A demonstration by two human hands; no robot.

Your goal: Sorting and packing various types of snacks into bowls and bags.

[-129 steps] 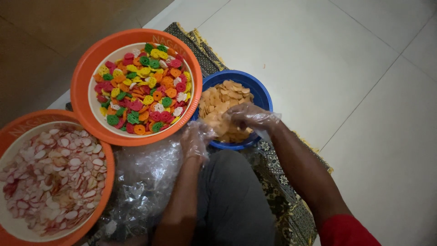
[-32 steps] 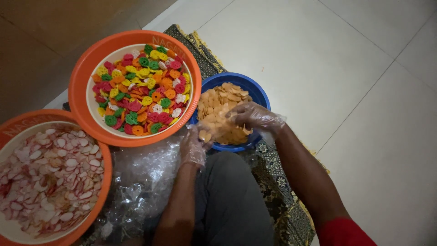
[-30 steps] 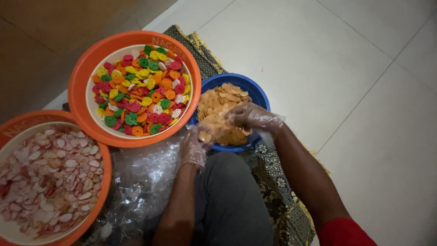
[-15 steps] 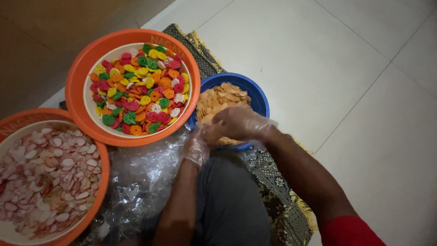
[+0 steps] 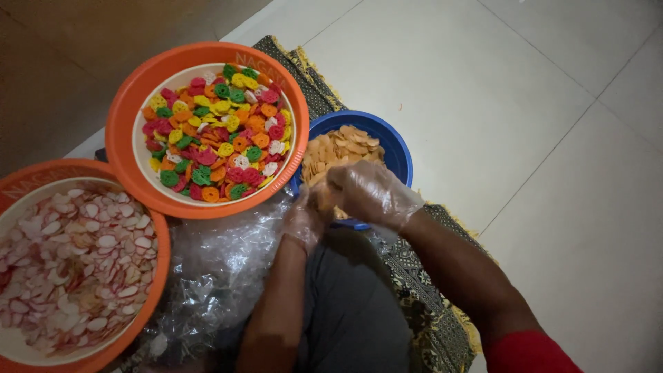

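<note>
Both my hands wear thin clear plastic gloves and meet at the near rim of a blue bowl [image 5: 395, 146] filled with pale orange round crackers [image 5: 338, 148]. My right hand [image 5: 369, 193] is cupped over a small bunch of those crackers. My left hand [image 5: 304, 220] touches it from the left, fingers pinched at the same crackers. Whether a clear bag is between them I cannot tell. My grey-clad lap lies just below the hands.
An orange basin [image 5: 131, 114] holds red, green, yellow and orange ring crackers. A second orange basin [image 5: 155, 276] at left holds white-and-pink crackers. Crumpled clear plastic bags [image 5: 207, 276] lie by my lap. A patterned mat [image 5: 428, 311] covers pale floor tiles.
My right hand has drawn back from inside the blue bowl toward its near rim with crackers in it, and my left hand has closed in against it.
</note>
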